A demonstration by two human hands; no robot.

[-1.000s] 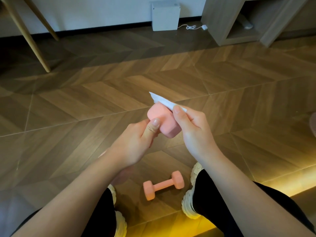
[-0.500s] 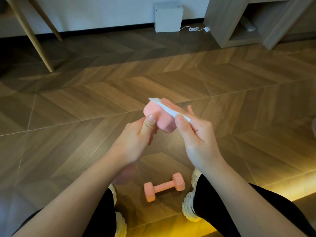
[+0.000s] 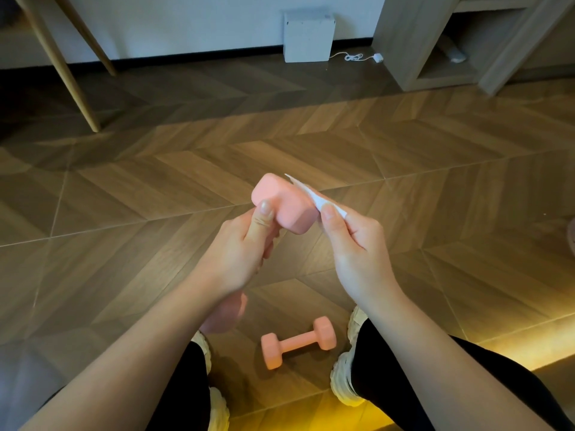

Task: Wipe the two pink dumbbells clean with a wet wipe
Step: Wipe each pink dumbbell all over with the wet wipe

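Note:
My left hand (image 3: pixel 245 253) grips the handle of a pink dumbbell (image 3: pixel 284 203), held up over the floor with one head pointing away from me. Its other head shows blurred below my left wrist. My right hand (image 3: pixel 354 247) pinches a folded white wet wipe (image 3: pixel 314 195) between thumb and fingers and presses it against the right side of the upper head. The second pink dumbbell (image 3: pixel 297 342) lies on the wooden floor between my two feet, untouched.
My white shoes (image 3: pixel 343 377) flank the lying dumbbell. A white box (image 3: pixel 308 37) with a cable stands at the far wall. Wooden furniture legs (image 3: pixel 62 70) rise at the far left, and a wooden shelf unit (image 3: pixel 435 42) at the far right.
The wipe slid from the top face of the dumbbell head down to its right side. My left hand turned the dumbbell slightly, with the thumb now up on the head.

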